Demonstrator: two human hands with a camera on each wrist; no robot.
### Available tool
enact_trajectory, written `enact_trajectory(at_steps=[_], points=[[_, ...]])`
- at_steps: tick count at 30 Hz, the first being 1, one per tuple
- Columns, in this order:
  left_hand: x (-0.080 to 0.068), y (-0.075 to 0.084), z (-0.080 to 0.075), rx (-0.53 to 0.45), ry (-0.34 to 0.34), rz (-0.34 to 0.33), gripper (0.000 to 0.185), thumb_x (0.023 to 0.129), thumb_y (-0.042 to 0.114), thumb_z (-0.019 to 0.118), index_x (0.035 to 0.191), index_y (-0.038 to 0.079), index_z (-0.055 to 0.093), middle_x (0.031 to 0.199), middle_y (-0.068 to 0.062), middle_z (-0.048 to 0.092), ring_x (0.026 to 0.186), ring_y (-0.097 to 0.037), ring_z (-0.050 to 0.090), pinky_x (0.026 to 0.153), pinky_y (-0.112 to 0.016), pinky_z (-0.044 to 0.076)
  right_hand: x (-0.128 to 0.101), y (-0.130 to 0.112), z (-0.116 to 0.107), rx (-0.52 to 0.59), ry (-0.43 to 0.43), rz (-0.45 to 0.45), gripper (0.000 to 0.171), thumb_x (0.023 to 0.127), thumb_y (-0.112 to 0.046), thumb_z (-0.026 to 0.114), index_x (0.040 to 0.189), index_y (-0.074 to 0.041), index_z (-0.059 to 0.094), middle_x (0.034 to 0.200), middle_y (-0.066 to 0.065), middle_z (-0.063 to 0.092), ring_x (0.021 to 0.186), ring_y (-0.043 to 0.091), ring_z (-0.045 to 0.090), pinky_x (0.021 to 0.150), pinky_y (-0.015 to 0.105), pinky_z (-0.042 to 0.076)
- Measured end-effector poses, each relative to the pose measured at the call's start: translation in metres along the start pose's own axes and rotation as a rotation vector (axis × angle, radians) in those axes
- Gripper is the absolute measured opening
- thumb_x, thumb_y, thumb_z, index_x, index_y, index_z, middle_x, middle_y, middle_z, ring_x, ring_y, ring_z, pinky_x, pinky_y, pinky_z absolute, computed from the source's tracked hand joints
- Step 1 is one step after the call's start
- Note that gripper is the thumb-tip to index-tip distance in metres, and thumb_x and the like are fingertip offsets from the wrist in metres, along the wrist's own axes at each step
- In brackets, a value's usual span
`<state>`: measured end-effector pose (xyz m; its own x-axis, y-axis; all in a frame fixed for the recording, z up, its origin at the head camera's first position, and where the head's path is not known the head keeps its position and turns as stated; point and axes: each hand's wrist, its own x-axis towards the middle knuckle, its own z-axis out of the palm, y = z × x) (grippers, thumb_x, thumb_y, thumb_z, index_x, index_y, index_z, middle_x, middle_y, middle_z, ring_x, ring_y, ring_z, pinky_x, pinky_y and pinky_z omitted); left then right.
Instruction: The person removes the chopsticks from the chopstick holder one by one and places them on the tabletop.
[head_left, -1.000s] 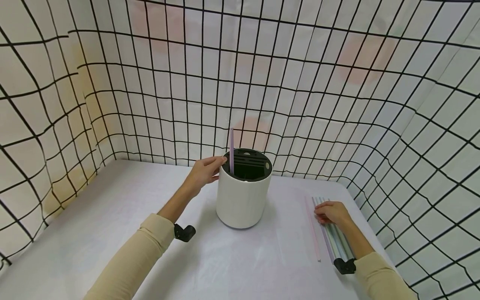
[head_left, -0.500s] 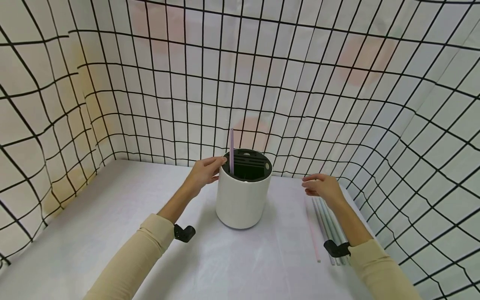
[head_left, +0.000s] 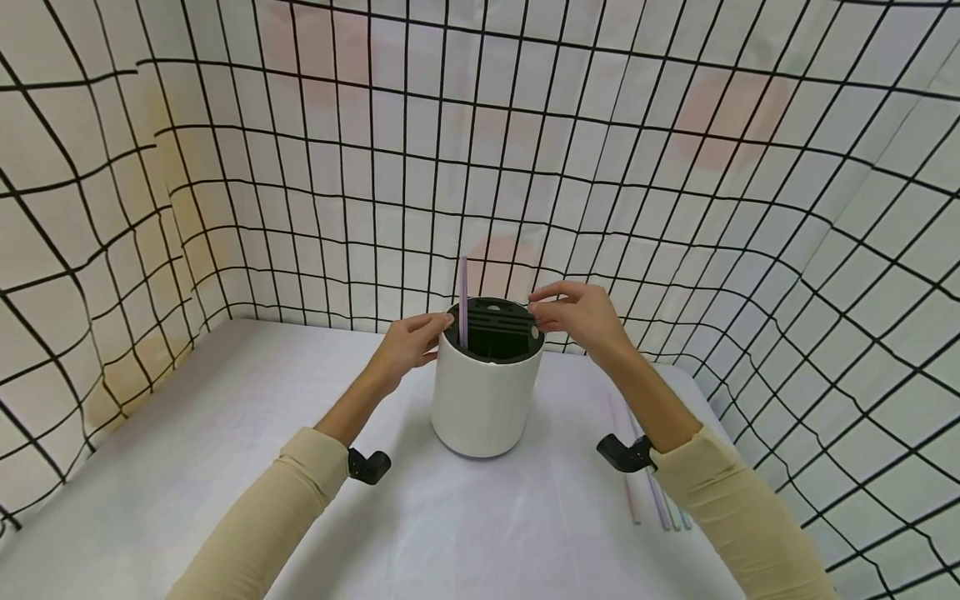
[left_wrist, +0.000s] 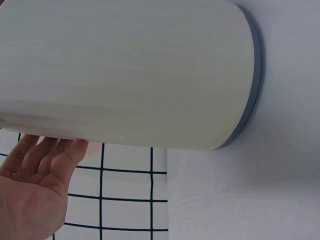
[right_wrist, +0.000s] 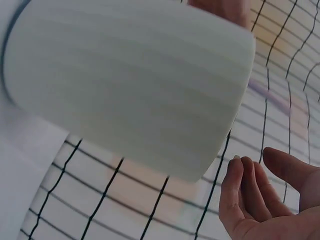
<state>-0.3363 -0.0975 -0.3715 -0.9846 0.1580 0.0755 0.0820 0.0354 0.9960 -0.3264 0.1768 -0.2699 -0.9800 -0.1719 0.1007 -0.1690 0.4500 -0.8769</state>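
A white cylindrical holder [head_left: 483, 408] with a slotted black top [head_left: 504, 318], like a knife block, stands upright on the table. One purple straw [head_left: 462, 292] rises from the left of its opening. My left hand [head_left: 408, 350] holds the holder's left rim, thumb on top; its fingertips touch the white side in the left wrist view, where the thumb is hidden. Beside the right rim is my right hand [head_left: 581, 317], holding nothing. In the right wrist view its loosely bent fingers [right_wrist: 252, 192] stand apart from the holder.
Several pastel straws [head_left: 660, 500] lie on the table at right, partly covered by my right forearm. A pink straw [head_left: 632, 500] lies left of them. Black wire mesh [head_left: 375, 200] encloses the back and sides of the white table [head_left: 465, 533].
My right hand has lifted from the straws and moved left to the holder's right rim, with no straw in it. The left hand, the holder and the standing straw have stayed put.
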Motion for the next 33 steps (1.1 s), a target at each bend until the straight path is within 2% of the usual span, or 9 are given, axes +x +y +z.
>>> enact_trajectory(at_steps=[5,15,23,26,33], points=[[0.0,0.0,-0.001,-0.003,0.003,0.003,0.05,0.099,0.045,0.063,0.139,0.014,0.063,0.147,-0.004,0.058,0.136,-0.022,0.056,0.106,-0.04,0.053,0.005,-0.017,0.025,0.019,-0.052,-0.048,0.033,0.093,-0.02,0.075,0.121,-0.002,0.07,0.119,0.018,0.072,0.103,0.034,0.073,0.093,0.037,0.061],[0.0,0.001,-0.001,0.0,0.002,-0.004,0.05,0.099,0.046,0.063,0.137,0.014,0.064,0.144,-0.004,0.06,0.135,-0.021,0.057,0.106,-0.041,0.053,0.011,-0.025,0.058,0.021,-0.097,-0.072,0.027,0.093,-0.018,0.075,0.116,-0.005,0.073,0.12,0.015,0.073,0.103,0.033,0.073,0.095,0.041,0.06],[0.001,0.0,-0.001,0.0,-0.006,-0.003,0.054,0.099,0.047,0.063,0.14,0.012,0.062,0.148,-0.006,0.057,0.138,-0.024,0.054,0.108,-0.044,0.052,0.017,-0.02,0.072,0.018,-0.115,-0.088,0.026,0.093,-0.018,0.075,0.115,-0.004,0.073,0.116,0.014,0.074,0.103,0.034,0.072,0.09,0.038,0.062],[0.001,0.0,-0.001,0.002,-0.014,-0.002,0.055,0.099,0.048,0.062,0.141,0.011,0.061,0.148,-0.007,0.057,0.138,-0.025,0.053,0.108,-0.044,0.051,0.017,-0.018,0.074,-0.004,-0.103,-0.074,0.026,0.093,-0.019,0.076,0.115,-0.006,0.074,0.115,0.013,0.074,0.103,0.037,0.071,0.091,0.042,0.061],[0.0,0.001,-0.001,0.009,-0.014,-0.003,0.055,0.1,0.047,0.061,0.142,0.011,0.059,0.148,-0.007,0.056,0.139,-0.025,0.053,0.109,-0.044,0.051,0.017,-0.016,0.08,-0.024,-0.085,-0.078,0.027,0.093,-0.017,0.076,0.117,-0.006,0.073,0.117,0.013,0.074,0.1,0.028,0.07,0.094,0.046,0.06]])
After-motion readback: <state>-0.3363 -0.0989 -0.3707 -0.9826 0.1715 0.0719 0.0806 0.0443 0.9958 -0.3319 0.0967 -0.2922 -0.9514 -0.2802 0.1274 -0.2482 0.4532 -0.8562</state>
